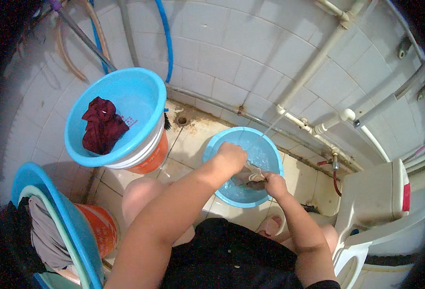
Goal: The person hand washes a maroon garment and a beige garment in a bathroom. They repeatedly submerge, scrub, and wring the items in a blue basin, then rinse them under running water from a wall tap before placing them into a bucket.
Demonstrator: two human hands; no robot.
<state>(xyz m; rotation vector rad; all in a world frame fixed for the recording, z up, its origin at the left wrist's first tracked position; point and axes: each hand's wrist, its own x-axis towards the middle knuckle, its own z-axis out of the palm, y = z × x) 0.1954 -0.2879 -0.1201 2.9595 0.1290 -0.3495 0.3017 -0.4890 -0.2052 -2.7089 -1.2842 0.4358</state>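
Note:
Both my hands are over a light-blue basin point(211, 144) of water on the floor. Between them stretches a wet, greyish-beige piece of cloth point(251, 174) with a darker patch; what kind of garment it is I cannot make out. My left hand point(232, 158) is closed on its upper left part, knuckles up. Closed round its right end, near the basin's right rim, is my right hand point(275, 184). A thin stream of water point(269, 129) falls into the basin from the upper right. The cloth's lower part dips to the bubbly water.
At left a blue basin point(154, 91) holding a dark red garment point(104, 126) rests on a white-and-orange bucket point(150, 156). Nearer, more basins point(85, 231) with grey and black clothes point(51, 236) lean over an orange bucket point(99, 226). A toilet point(371, 192) stands right, pipes point(313, 62) along the wall.

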